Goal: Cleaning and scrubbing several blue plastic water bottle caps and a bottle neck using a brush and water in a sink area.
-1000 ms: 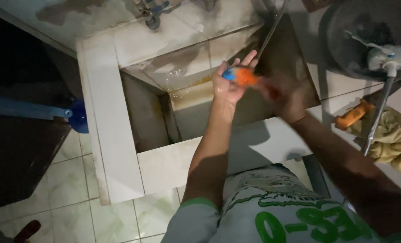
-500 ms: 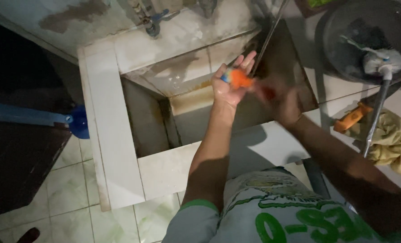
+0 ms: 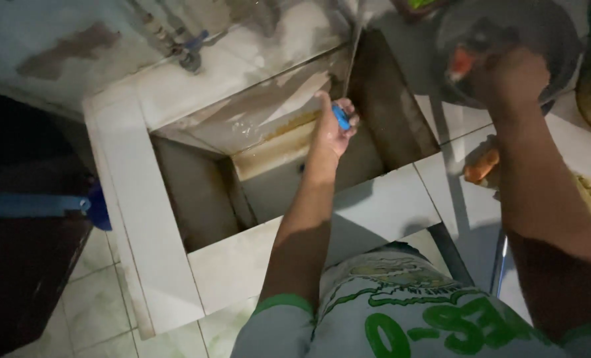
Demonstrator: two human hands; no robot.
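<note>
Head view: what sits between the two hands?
Between left hand and right hand: the basin's dark right wall, then pale tiled ledge. Nothing else, in the head view.

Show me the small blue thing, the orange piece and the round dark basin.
small blue thing (image 3: pixel 341 117), head view, its exposed upper end in the left hand.
orange piece (image 3: pixel 460 63), head view, its middle by the right hand.
round dark basin (image 3: pixel 557 33), head view, inner wall.

A second ago both hands were together above the sink, holding the orange and blue thing between them. Now they are apart. The right hand (image 3: pixel 507 76) has moved to the right, over the dark bowl (image 3: pixel 547 33), and it has a small red-orange piece (image 3: pixel 461 63) at its fingers. The left hand (image 3: pixel 332 129) is alone above the sink (image 3: pixel 269 172) and holds only the blue piece (image 3: pixel 341 118).
</note>
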